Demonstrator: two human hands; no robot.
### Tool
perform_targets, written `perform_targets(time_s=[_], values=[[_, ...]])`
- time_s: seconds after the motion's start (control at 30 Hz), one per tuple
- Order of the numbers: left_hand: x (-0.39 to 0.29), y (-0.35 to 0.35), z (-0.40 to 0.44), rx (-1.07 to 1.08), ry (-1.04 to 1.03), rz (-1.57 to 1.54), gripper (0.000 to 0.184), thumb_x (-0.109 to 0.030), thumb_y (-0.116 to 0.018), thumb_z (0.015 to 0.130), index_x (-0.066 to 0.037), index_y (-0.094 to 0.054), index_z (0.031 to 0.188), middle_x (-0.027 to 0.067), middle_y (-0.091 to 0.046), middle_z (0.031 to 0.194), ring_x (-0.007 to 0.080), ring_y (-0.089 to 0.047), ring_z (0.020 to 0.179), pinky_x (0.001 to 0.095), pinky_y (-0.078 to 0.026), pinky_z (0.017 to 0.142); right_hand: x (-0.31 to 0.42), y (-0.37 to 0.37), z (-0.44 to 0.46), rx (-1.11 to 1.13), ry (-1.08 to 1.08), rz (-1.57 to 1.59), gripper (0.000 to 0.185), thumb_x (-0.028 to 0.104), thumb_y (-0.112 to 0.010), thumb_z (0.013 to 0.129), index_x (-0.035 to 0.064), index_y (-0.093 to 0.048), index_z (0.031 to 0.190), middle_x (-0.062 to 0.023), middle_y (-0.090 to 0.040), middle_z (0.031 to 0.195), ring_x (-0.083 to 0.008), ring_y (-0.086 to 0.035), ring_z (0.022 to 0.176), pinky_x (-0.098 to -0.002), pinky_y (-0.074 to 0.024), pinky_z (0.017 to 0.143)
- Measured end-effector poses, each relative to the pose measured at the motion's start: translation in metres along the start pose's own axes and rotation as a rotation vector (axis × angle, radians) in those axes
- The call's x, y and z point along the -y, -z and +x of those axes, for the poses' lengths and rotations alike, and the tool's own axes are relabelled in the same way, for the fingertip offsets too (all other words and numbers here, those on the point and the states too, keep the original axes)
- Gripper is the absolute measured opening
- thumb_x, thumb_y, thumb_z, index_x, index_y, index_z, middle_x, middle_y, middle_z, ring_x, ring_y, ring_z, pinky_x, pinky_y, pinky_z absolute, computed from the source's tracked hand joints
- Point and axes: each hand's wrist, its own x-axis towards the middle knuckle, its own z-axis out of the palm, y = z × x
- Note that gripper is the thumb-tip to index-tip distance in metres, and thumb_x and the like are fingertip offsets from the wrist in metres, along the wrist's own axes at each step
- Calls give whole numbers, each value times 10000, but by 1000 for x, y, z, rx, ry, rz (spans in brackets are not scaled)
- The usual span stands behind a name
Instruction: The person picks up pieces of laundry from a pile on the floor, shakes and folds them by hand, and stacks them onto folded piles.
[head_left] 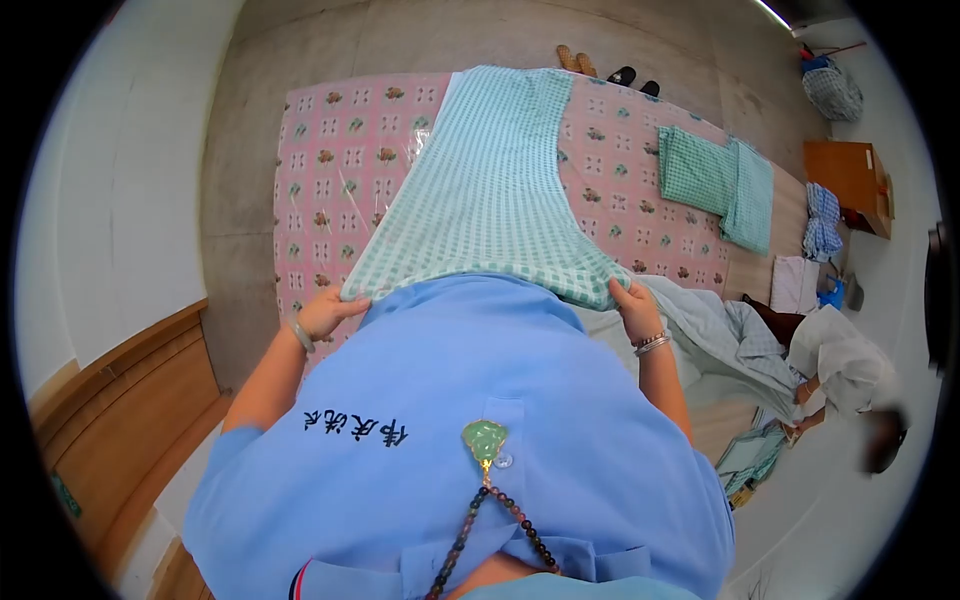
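From my view, white walls [125, 190] flank a grey concrete floor [480, 35]. I see wooden furniture [140, 420] at left, an orange-brown cabinet [845, 185] at right.

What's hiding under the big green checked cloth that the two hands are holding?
A pink flowered cover shows on both sides of the green checked cloth. The middle is covered, so I can't tell whether anything else is hiding there.
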Motion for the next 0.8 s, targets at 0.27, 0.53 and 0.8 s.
perform_targets(time_s=[0.27, 0.53, 0.8], values=[[-29, 0, -21, -70, -192, -134, 335, -191, -573, 796, -2, -541, 1070, 39, -561, 1041, 111, -503, 956, 269, -364, 853, 22, -1, -10, 167, -68, 247, 303, 245, -566, 809, 16, -569, 1008, -27, -593, 962, -91, -532, 859, -228, -399, 746], [-85, -13, -40, -128, -170, 34, 237, -165, -579, 782, 24, -604, 923, 41, -605, 902, 112, -530, 861, 260, -390, 785, 58, 43, -26, 224, -27, -344, 272, 125, -609, 757, 13, -584, 1002, -48, -590, 995, -143, -528, 916, -276, -389, 815], [-160, -4, -42, -199, -850, -386, 434, -259, -502, 831, 53, -435, 1125, 124, -555, 1037, 186, -559, 901, 313, -451, 785, 135, 45, -3, -39, 344, 67, 327, 177, -542, 813, -28, -489, 1063, -92, -581, 951, -157, -570, 810, -273, -456, 695]])
